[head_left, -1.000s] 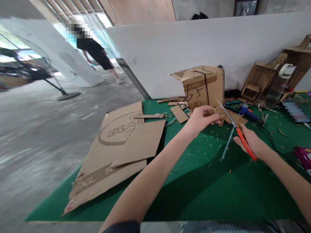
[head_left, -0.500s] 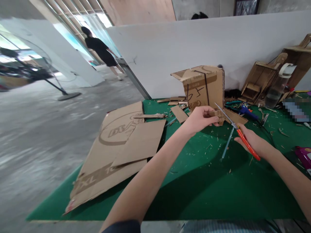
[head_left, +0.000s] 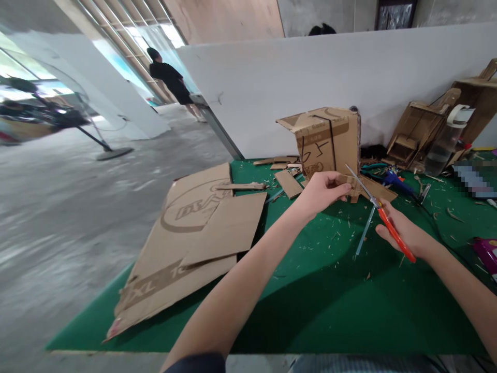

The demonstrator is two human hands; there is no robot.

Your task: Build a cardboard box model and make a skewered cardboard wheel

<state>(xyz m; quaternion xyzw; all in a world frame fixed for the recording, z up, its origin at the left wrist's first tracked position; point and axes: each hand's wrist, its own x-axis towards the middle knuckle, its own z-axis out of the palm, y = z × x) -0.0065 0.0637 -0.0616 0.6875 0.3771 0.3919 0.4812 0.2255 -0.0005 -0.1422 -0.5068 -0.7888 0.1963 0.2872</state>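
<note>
Between the fingers of my left hand is a small piece of cardboard, pinched at its left side. My right hand is closed around the orange-red handles of a pair of scissors. The blades point up and to the left, close to the right side of the cardboard piece; I cannot tell whether they touch it. Just behind my hands stands a cardboard box with black marks on it. A translucent glue stick lies on the green table below the scissors.
Large flat cardboard sheets lie on the left of the green table. At the right are a blue glue gun, a clear bottle and a purple package. A white partition stands behind. A person is far left.
The view has shifted slightly. The small cardboard piece is turned a little in my left hand, beside the scissors. The person in the background has moved to the right.
</note>
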